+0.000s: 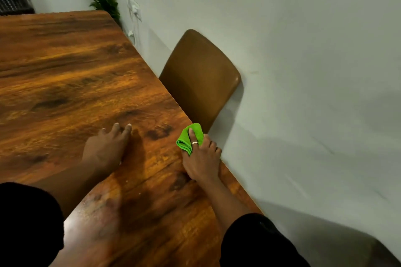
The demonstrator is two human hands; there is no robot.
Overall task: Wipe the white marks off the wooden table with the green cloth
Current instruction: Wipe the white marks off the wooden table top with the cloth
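My right hand [200, 159] presses a folded green cloth [186, 138] onto the wooden table [76, 71], right at the table's right edge. One finger with a ring lies across the cloth. My left hand [107, 147] rests flat on the tabletop to the left of the cloth, fingers spread and holding nothing. A faint pale smear [95, 204] shows on the wood near the front, beside my left forearm. A few tiny white specks [128, 178] lie between my hands.
A brown chair back [199, 76] stands against the white wall just beyond the table's right edge. A green plant [106, 2] and a wall socket with a cable [134, 10] are past the far corner. A dark woven item [15, 4] sits far left.
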